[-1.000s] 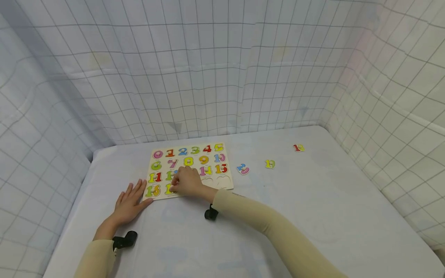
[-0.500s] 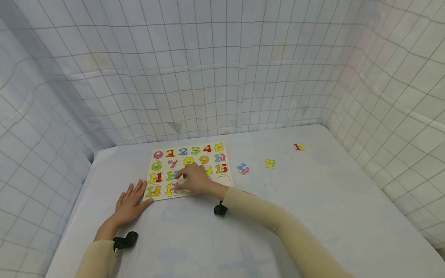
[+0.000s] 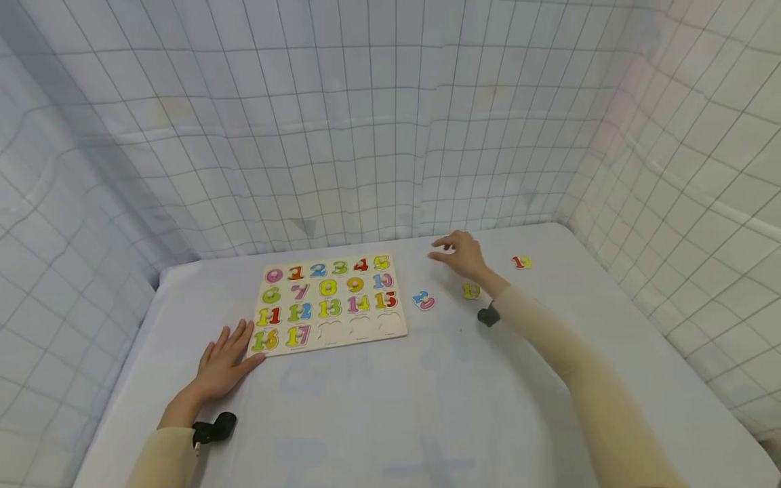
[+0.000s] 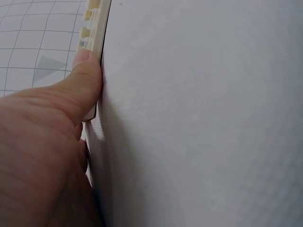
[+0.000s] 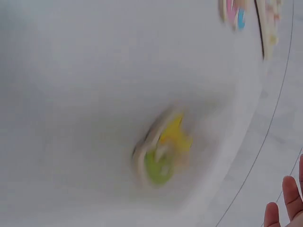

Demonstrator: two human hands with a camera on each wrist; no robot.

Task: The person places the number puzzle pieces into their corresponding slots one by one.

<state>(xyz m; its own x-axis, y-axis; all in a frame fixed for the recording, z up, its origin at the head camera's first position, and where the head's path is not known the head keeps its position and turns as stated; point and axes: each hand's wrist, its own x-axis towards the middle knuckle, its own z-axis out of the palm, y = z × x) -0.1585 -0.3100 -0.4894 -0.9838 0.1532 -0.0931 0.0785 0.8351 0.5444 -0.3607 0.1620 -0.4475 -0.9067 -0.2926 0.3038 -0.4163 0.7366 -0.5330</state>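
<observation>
A wooden number puzzle board (image 3: 342, 344) lies on the left part of the table, with pieces 0 to 17 seated and three bare recesses in its bottom row. My left hand (image 3: 221, 366) rests flat beside the board's lower left corner; in the left wrist view its thumb (image 4: 83, 78) lies against the board's edge. My right hand (image 3: 462, 256) hovers in the air to the right of the board, fingers parted and holding nothing. Just below it lies the yellow-green 19 piece (image 3: 470, 291). The blue-pink 20 piece (image 3: 424, 301) sits nearer the board, and the red-yellow 18 piece (image 3: 521, 262) farther right.
A white cloth covers the table (image 3: 378, 420). Gridded white curtains (image 3: 342, 135) close off the back and both sides. Each wrist carries a small black camera.
My right hand has left the 17 piece in the bottom row and swung right, past the 20 piece, to above the 19 piece. My left hand has stayed at the board's corner.
</observation>
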